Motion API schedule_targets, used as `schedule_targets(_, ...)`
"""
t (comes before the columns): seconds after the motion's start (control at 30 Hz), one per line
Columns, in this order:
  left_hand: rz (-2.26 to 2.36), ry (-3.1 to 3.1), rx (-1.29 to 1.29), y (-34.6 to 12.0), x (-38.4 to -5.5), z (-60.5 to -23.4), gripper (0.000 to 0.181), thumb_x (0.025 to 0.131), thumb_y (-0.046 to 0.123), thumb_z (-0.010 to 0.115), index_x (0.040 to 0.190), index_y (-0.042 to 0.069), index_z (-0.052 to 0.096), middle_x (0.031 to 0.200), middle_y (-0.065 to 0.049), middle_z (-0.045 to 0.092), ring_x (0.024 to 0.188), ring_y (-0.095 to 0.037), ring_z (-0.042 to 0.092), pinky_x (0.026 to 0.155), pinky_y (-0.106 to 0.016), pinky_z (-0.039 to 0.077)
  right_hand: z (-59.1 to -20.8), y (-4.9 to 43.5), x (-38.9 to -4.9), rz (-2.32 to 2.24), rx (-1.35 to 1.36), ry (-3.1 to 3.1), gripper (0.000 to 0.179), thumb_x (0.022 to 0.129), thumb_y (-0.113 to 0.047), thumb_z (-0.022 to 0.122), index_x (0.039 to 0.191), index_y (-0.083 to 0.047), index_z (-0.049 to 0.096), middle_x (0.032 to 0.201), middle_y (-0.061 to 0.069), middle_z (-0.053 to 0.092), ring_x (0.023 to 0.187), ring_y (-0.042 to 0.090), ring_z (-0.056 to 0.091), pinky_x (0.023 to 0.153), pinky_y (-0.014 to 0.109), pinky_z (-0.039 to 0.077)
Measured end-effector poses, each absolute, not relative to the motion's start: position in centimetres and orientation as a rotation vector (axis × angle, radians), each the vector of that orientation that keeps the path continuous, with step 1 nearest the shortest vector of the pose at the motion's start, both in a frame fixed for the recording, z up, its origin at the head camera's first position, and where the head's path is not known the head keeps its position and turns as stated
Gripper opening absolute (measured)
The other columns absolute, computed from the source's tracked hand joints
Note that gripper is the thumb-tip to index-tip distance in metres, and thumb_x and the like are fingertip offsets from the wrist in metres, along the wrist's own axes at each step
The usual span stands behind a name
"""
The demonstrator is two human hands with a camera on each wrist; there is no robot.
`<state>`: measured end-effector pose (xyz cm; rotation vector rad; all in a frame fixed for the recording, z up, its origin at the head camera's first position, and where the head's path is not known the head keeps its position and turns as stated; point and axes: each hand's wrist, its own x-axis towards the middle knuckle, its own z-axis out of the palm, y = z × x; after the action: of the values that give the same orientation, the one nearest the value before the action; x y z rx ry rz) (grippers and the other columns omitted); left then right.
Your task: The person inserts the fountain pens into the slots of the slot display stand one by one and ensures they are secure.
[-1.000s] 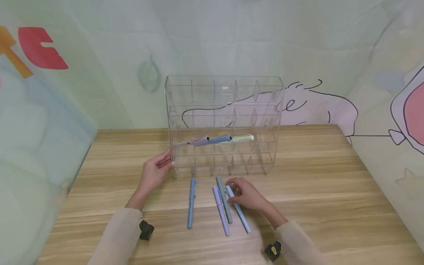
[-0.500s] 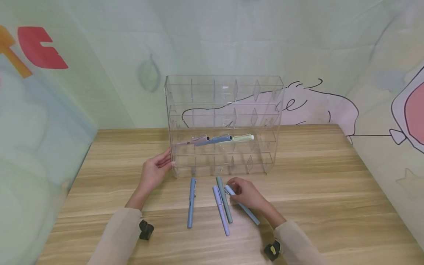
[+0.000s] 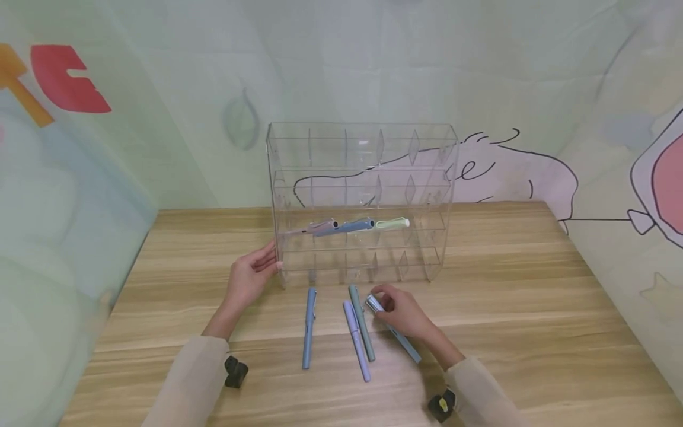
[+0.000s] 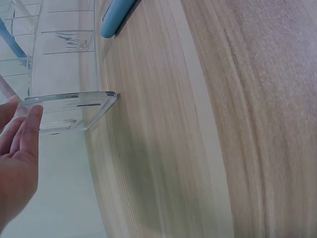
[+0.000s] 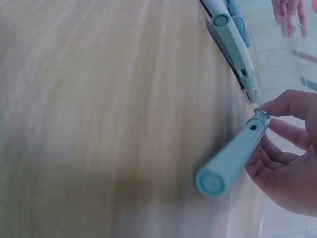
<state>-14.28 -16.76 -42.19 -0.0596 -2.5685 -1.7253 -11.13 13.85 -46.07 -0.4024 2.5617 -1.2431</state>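
Observation:
My right hand [image 3: 404, 313] pinches a light blue pen [image 3: 404, 343] near its capped, clip-bearing end. In the right wrist view the pen's barrel [image 5: 232, 154] slants out from the fingertips, its round end toward the camera. Left of it lie a dark green pen [image 3: 364, 326] and a lavender pen [image 3: 356, 344], side by side. A blue pen [image 3: 309, 329] lies apart, farther left. My left hand [image 3: 249, 279] touches the left side of a clear acrylic rack [image 3: 357, 249] with extended fingers; in the left wrist view its fingertips rest against the side panel [image 4: 74, 101].
Three pens lie in one row of the rack's compartments: a mauve one [image 3: 322, 226], a blue one [image 3: 352, 225] and a pale green one [image 3: 392, 223]. A printed cloth [image 3: 203, 107] hangs behind the wooden table [image 3: 512, 296].
The light blue pen's lower end has swung right, away from the green pen. My right hand has shifted slightly right with the capped end. The left hand stays at the rack's side.

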Motion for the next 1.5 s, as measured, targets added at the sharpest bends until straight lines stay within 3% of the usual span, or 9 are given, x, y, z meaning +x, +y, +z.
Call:
schedule_targets(0.67, -1.700, -2.577, -0.061, -16.7, -14.2, -42.2, 0.047, 0.084, -0.003, 0.063, 0.128, -0.003, 0.047, 0.119, -0.023, 0.055, 0.106, -0.031, 0.057, 0.080, -0.018, 0.052, -43.5, 16.8, -12.2, -1.438, -0.582, 2.440, 0.045, 0.081, 0.008, 0.058, 0.124, 0.005, 0.048, 0.088, 0.012, 0.058, 0.076, 0.019, 0.058, 0.063, 0.025, 0.054)
schedule_targets(0.8, -1.684, -2.590, -0.065, -16.7, -14.1, -42.1, 0.047, 0.084, -0.002, 0.062, 0.128, -0.002, 0.047, 0.119, -0.023, 0.055, 0.106, -0.031, 0.057, 0.080, -0.019, 0.052, -43.1, 17.1, -12.4, -1.440, -0.619, 2.447, 0.045, 0.081, 0.009, 0.059, 0.124, 0.005, 0.048, 0.089, 0.012, 0.058, 0.080, 0.020, 0.057, 0.068, 0.026, 0.055)
schedule_targets(0.97, -1.674, -2.593, -0.072, -16.7, -14.0, -42.1, 0.047, 0.084, -0.002, 0.062, 0.128, -0.004, 0.046, 0.119, -0.024, 0.054, 0.107, -0.033, 0.056, 0.081, -0.019, 0.052, -42.4, 17.8, -12.6, -1.528, -0.600, 2.422, 0.042, 0.081, 0.010, 0.059, 0.121, 0.007, 0.048, 0.088, 0.014, 0.056, 0.079, 0.020, 0.057, 0.066, 0.025, 0.055)
schedule_targets(1.2, -1.678, -2.592, -0.063, -16.7, -14.1, -42.1, 0.047, 0.084, -0.002, 0.063, 0.128, -0.003, 0.047, 0.119, -0.023, 0.055, 0.106, -0.031, 0.057, 0.080, -0.018, 0.052, -40.3, 18.8, -13.2, -1.770, -0.436, 2.326, 0.042, 0.081, 0.016, 0.053, 0.120, 0.011, 0.042, 0.090, 0.018, 0.049, 0.076, 0.018, 0.055, 0.066, 0.044, 0.058)
schedule_targets(1.37, -1.694, -2.583, -0.064, -16.6, -14.2, -42.1, 0.047, 0.084, -0.002, 0.062, 0.128, -0.003, 0.047, 0.120, -0.023, 0.054, 0.106, -0.031, 0.057, 0.080, -0.018, 0.052, -38.5, 19.6, -13.8, -1.897, -0.364, 2.385, 0.041, 0.079, 0.018, 0.054, 0.118, 0.011, 0.042, 0.089, 0.019, 0.049, 0.071, 0.013, 0.056, 0.061, 0.029, 0.058)
schedule_targets(1.5, -1.691, -2.581, -0.070, -16.7, -14.2, -42.1, 0.047, 0.084, -0.002, 0.062, 0.128, -0.003, 0.047, 0.119, -0.023, 0.055, 0.106, -0.031, 0.057, 0.079, -0.018, 0.052, -37.4, 19.9, -14.1, -1.974, -0.316, 2.448, 0.042, 0.079, 0.018, 0.057, 0.117, 0.010, 0.043, 0.089, 0.019, 0.050, 0.070, 0.011, 0.057, 0.062, 0.029, 0.059)
